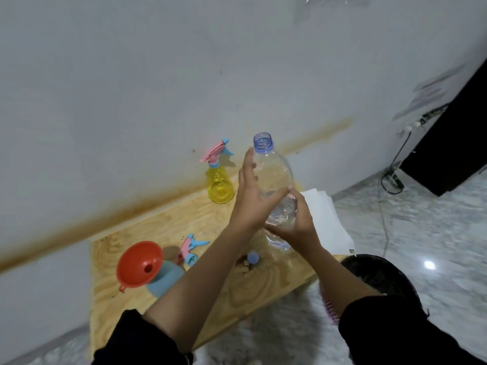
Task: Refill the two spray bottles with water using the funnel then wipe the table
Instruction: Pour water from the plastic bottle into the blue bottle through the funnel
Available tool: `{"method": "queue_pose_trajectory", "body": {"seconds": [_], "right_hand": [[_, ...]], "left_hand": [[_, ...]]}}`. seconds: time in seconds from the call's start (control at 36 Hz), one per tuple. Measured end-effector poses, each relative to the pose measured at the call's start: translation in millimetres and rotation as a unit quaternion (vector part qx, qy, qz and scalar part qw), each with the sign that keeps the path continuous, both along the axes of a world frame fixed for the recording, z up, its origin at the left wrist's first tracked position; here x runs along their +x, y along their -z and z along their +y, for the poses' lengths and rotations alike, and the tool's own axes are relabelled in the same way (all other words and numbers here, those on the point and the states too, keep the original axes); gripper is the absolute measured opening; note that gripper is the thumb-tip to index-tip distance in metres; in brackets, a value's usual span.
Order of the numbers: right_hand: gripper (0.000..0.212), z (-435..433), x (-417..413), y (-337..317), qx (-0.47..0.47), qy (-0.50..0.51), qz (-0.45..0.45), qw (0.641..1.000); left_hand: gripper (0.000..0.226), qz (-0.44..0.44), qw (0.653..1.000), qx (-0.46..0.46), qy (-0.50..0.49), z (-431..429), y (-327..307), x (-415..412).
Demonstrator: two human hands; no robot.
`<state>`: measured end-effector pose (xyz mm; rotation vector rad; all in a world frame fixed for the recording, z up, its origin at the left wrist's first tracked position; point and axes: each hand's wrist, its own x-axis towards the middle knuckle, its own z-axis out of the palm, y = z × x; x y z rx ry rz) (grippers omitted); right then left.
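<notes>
- Above the table, right hand grips open water bottle low, upright, so nothing spills.
- Left hand fingers spread, steadying its side.
- Funnel sits in blue spray bottle, ready for pouring.
- Yellow spray bottle capped, by wall.

Both hands hold an uncapped clear bottle above the wooden table. The right hand grips its lower body; the left hand rests open against its side. An orange funnel sits in the blue spray bottle.

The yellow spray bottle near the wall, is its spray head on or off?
On. The yellow spray bottle stands upright on the table with its pink and blue spray head on its neck.
</notes>
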<state>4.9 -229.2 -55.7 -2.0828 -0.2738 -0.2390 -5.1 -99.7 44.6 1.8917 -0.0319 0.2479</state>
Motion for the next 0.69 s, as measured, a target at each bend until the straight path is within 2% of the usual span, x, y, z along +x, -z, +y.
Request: {"method": "queue_pose_trajectory", "body": {"seconds": [0.06,0.14,0.22,0.31,0.42,0.58,0.69], "right_hand": [[0.095,0,0,-14,0.033,-0.024,0.022,0.999],[0.094,0,-2,-35,0.016,-0.071,0.028,0.997],[0.092,0,-9,-54,-0.037,-0.121,0.03,0.991],[0.094,-1,-18,-65,-0.115,-0.154,0.026,0.981],[0.093,0,-32,-69,-0.182,-0.187,0.019,0.965],[0.092,5,-52,-72,-0.25,-0.211,0.025,0.945],[0.091,10,-59,-74,-0.288,-0.224,0.018,0.931]], "left_hand": [[0.102,-0.006,0.999,-0.027,-0.028,9,-8,-8],[0.1,-0.021,0.994,-0.083,-0.065,19,-20,-27],[0.094,-0.031,0.99,-0.083,-0.107,30,-22,-50],[0.102,0.031,0.983,-0.087,-0.162,38,-19,-73],[0.098,0.083,0.961,-0.181,-0.194,39,-8,-100],[0.087,0.092,0.92,-0.285,-0.254,38,18,-124],[0.087,0.092,0.898,-0.345,-0.259,41,35,-135]]}}
